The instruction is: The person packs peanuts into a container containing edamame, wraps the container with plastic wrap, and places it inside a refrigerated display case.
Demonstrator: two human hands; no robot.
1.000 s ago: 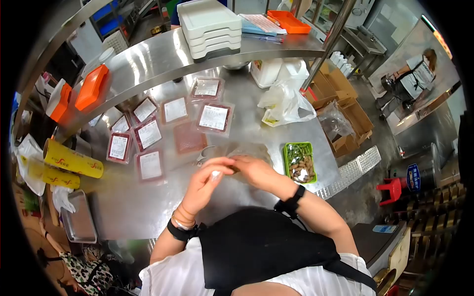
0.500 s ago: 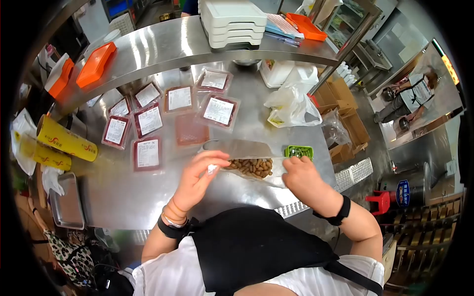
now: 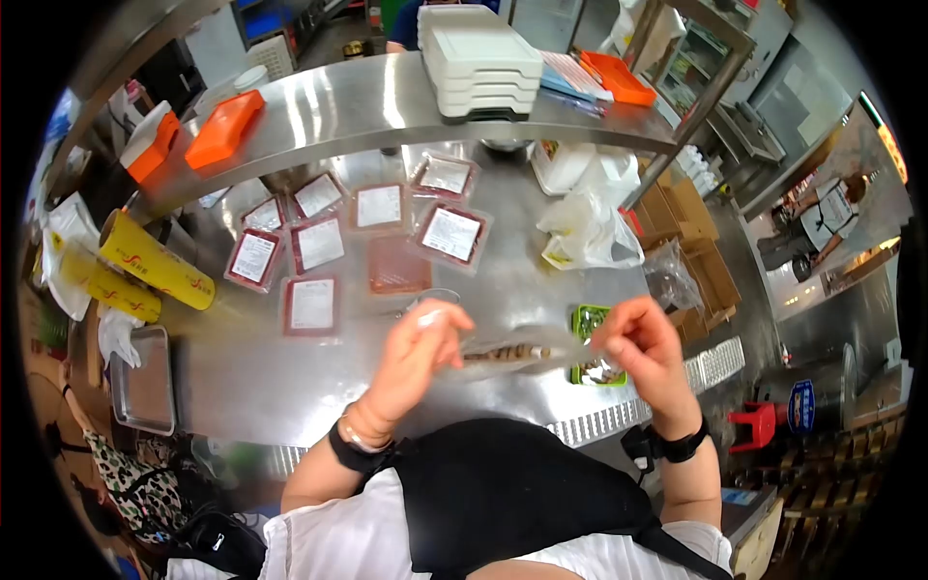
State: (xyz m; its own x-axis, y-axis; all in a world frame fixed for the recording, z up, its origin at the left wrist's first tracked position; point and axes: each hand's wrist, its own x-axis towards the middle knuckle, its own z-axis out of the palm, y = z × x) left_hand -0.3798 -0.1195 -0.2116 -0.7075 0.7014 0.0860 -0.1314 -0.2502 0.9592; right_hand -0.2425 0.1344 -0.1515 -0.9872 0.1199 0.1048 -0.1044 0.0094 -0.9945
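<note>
A clear plastic bag (image 3: 483, 342) holding small brown nut-like or bean-like pieces (image 3: 512, 354) is stretched between my hands above the steel table. My left hand (image 3: 420, 350) is closed on the bag's left end. At its right end, my right hand (image 3: 646, 350) has curled fingers pinching the film's edge. Just left of the right hand, a small green tray (image 3: 577, 323) with green bits in it is partly hidden. The round rim of a clear container (image 3: 440, 294) shows beyond my left hand.
Sealed packs of red meat (image 3: 314, 304) with white labels lie at the back left. A white plastic bag (image 3: 585, 232) sits at the back right. Yellow film rolls (image 3: 159, 261) and a metal tray (image 3: 145, 387) are at left. A raised steel shelf (image 3: 329, 106) crosses behind.
The bag has tipped and its contents show less. My right hand has turned, fingers now angled upward, and more of the green tray is visible. The whole view has shifted slightly.
</note>
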